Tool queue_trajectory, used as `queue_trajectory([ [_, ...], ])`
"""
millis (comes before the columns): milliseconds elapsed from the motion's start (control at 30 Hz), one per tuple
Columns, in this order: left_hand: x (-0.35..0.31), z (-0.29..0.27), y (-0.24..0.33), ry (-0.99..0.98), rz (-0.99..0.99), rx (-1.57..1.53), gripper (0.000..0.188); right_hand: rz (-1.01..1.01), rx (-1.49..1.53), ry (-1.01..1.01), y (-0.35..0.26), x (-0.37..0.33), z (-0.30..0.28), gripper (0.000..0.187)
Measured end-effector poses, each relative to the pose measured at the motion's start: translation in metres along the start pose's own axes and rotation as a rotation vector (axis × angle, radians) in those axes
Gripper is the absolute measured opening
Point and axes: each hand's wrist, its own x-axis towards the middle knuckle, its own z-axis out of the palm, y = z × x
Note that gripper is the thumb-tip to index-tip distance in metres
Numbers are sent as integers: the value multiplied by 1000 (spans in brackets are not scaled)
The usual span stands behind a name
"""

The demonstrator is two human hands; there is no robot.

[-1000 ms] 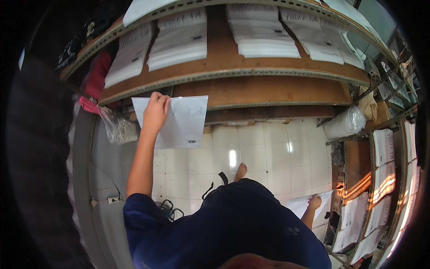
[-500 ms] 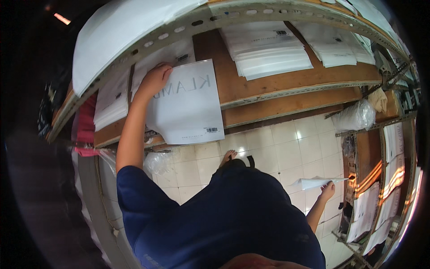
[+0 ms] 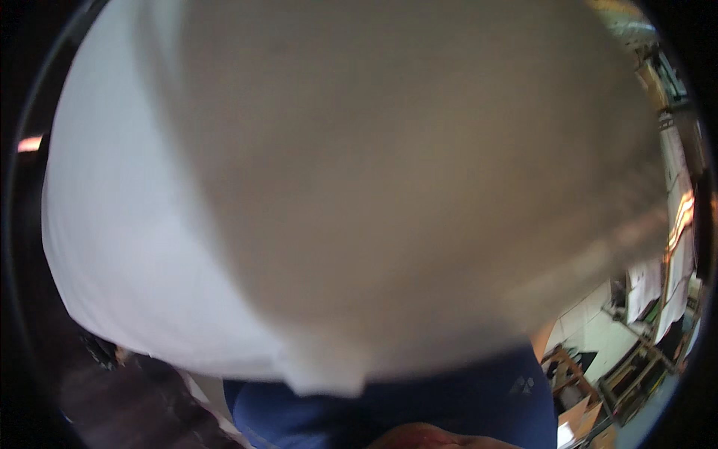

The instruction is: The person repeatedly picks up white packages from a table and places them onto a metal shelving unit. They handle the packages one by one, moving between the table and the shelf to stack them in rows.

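Observation:
A large white, sheet-like surface (image 3: pixel 127 224) fills most of the head view, very near and blurred. Its left part is bright; the rest lies in grey-brown shade, and I cannot make out whether that is one sheet or several layers. Below it shows the blue shirt (image 3: pixel 449 404) on my body. A small strip of my right arm (image 3: pixel 541 341) appears at the lower edge of the pale surface. Both my hands are hidden, so what they hold or touch does not show.
On the right, racks hold white sheets (image 3: pixel 677 254). Cardboard boxes (image 3: pixel 580 415) and a metal frame stand at lower right beside pale floor tiles (image 3: pixel 598 322). Dark ground (image 3: pixel 142 396) lies at lower left.
The pale surface now covers the shelf, the bags and both hands seen before. My left hand on the printed clear bag and my right hand with a thin sheet have gone from sight.

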Motion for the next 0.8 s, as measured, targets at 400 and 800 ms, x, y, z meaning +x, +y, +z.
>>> queue_trajectory([
  [400, 100, -12, -143, 64, -73, -92, 31, 42, 77, 59, 17, -91, 22, 26],
  [800, 257, -59, -259, -305, -377, -28, 42, 92, 64, 184, 57, -120, -21, 26],
])
